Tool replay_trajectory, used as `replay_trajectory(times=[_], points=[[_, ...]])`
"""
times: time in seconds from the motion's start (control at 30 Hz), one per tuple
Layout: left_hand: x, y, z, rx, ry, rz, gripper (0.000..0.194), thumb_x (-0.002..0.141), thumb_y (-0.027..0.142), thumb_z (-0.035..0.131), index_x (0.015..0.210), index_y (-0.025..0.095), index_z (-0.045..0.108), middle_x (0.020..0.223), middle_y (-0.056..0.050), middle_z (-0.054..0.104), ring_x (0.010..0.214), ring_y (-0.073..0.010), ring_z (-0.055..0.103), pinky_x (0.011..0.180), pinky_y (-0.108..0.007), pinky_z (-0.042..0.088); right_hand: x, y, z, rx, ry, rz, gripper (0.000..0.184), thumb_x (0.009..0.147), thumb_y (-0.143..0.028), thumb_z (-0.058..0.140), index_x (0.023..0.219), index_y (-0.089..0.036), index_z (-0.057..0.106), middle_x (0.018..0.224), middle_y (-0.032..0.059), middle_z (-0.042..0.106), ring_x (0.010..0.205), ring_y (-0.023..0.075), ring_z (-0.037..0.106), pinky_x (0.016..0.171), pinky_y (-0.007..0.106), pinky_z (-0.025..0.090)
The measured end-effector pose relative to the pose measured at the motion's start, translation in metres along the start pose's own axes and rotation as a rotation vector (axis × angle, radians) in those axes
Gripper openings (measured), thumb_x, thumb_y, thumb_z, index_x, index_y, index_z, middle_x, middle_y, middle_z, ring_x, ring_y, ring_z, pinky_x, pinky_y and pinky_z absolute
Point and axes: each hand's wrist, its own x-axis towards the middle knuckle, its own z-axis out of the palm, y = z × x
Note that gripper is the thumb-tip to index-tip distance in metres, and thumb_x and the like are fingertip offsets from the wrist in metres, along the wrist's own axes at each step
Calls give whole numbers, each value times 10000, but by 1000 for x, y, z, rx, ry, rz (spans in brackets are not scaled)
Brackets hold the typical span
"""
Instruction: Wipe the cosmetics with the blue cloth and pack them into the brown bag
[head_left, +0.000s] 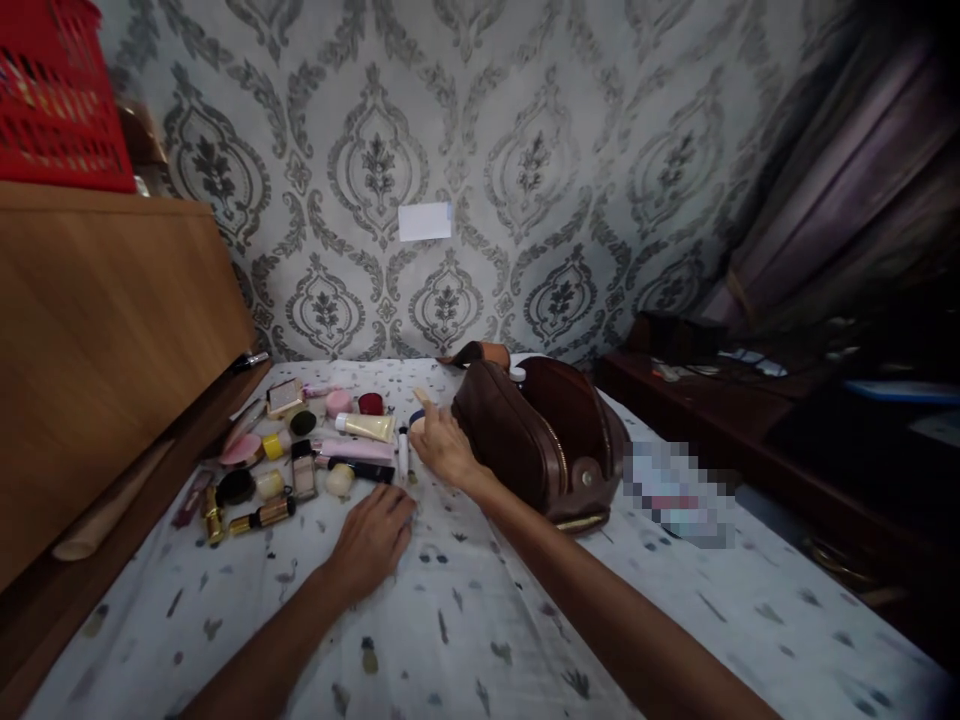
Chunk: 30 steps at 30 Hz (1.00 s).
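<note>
My left hand [375, 535] lies palm down on the printed cloth [442, 610], fingers loosely stretched out, holding nothing. Its fingertips are close to a black tube [371, 470] and a small cream-coloured jar [340, 481]. Farther forward, my right hand [446, 447] has its fingers closed at a small round jar with a dark blue edge [417, 422], partly hidden by the fingers. A slim white tube [403, 455] stands out just left of that hand. Right beside it sits a brown leather bag [499, 435], its zipped mouth open, with a white cap [517, 374] showing at the opening.
Several cosmetics are spread at the left, among them a cream tube [365, 427], a pink tube [352, 449], a nail polish bottle [304, 472] and a red-lidded jar [370, 403]. A wooden cabinet [112, 350] borders the left; a blurred-out packet [679, 495] lies right of the bag.
</note>
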Motion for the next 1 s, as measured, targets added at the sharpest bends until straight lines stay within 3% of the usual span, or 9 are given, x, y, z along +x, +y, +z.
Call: replay_trajectory(times=[0.17, 0.3, 0.5, 0.7, 0.87, 1.0], points=[[-2, -2, -2, -11, 9, 28, 172, 913, 125, 481, 987, 217, 605, 1005, -53, 648, 957, -222, 595, 819, -359, 521, 17, 14, 44, 17, 80, 115, 551, 944, -421, 525, 1419, -165, 412, 1294, 181, 575, 1125, 287, 626, 851, 333, 501], [-2, -5, -3, -23, -6, 42, 162, 913, 122, 495, 998, 213, 598, 1014, -48, 650, 960, -222, 598, 820, -356, 519, 23, 19, 61, 46, 158, 60, 559, 949, -361, 492, 1443, -120, 390, 1327, 198, 520, 1101, 274, 630, 888, 341, 506], [-3, -6, -3, -33, -11, 49, 135, 934, 141, 493, 991, 199, 601, 1010, -54, 646, 958, -234, 587, 825, -370, 517, 29, 26, 66, 82, 196, -181, 530, 861, -128, 519, 1389, -174, 497, 1429, 131, 475, 1334, 217, 465, 1076, 305, 401], [-3, -8, -3, -33, 3, 70, 134, 946, 148, 476, 965, 199, 599, 987, -53, 645, 938, -232, 580, 812, -367, 509, 32, 25, 61, 55, 237, -233, 319, 901, -187, 511, 1196, -161, 632, 1279, 131, 597, 1191, 251, 535, 1050, 361, 406], [-3, -8, -3, -48, 19, 74, 123, 941, 154, 491, 958, 203, 602, 973, -47, 644, 931, -227, 576, 818, -364, 505, 38, 2, 60, -30, 220, -311, 228, 946, -185, 480, 1027, -146, 689, 1320, 168, 583, 1247, 311, 465, 1065, 452, 343], [-4, -9, -2, -31, 44, 84, 116, 932, 159, 513, 986, 195, 609, 971, -52, 650, 918, -232, 584, 806, -373, 511, 48, -26, 66, -84, 94, -468, 233, 935, -151, 529, 1124, -158, 664, 1247, 113, 637, 1187, 237, 515, 1022, 343, 390]])
